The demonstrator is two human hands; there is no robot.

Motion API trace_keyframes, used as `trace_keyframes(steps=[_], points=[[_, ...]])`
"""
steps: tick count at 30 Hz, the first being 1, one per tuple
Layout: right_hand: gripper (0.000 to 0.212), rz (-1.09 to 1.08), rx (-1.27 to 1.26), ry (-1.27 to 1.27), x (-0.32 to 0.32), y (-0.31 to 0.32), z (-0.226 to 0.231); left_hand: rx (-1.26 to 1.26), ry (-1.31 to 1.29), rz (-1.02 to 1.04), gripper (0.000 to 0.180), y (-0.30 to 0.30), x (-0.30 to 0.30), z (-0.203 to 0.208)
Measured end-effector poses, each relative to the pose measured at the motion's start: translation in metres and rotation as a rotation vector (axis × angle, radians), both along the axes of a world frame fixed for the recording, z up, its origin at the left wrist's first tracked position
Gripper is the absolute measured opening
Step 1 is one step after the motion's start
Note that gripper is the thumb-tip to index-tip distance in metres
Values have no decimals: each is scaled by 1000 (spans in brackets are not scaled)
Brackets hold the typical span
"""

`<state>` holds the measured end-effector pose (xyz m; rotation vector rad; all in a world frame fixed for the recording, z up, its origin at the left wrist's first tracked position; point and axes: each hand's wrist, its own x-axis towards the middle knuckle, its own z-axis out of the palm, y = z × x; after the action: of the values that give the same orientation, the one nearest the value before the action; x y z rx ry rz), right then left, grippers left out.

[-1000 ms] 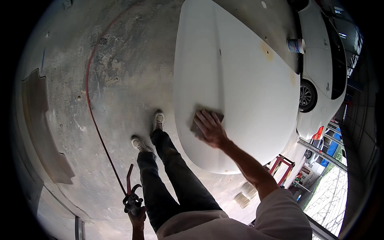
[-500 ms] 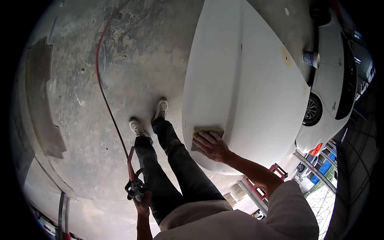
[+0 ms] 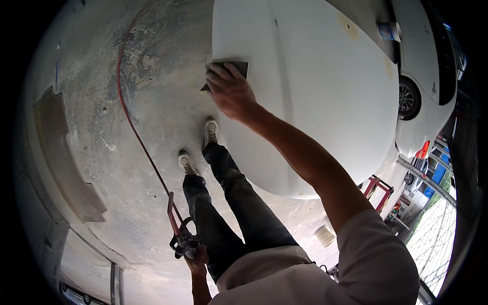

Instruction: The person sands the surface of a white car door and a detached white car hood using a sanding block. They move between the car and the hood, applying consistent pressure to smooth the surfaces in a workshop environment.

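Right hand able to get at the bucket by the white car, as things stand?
Probably not: the right hand is on a dark sanding block at the left edge of the white panel, whose broad surface lies between it and the bucket near the white car.

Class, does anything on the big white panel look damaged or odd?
A tan patch with a dark spot sits near the upper right edge of the white panel, and a grey streak runs down it; both break the otherwise pale surface.
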<state>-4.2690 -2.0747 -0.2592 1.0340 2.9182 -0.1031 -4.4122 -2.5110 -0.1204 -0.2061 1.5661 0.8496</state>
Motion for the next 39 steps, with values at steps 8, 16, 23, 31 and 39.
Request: trace_keyframes(steps=[8, 16, 23, 31, 39], points=[[50, -130, -42, 50, 129, -216, 39, 33, -88, -197, 27, -1, -52, 1], [55, -619, -60, -33, 238, -355, 59, -12, 22, -592, 33, 75, -83, 24], [63, -882, -351, 245, 155, -310, 53, -33, -114, -869, 40, 181, -65, 39], [55, -962, -232, 515, 82, -141, 33, 75, -42, -1160, 39, 315, -46, 52], [63, -1460, -200, 259, 102, -323, 38, -39, -35, -1505, 40, 427, -74, 33]])
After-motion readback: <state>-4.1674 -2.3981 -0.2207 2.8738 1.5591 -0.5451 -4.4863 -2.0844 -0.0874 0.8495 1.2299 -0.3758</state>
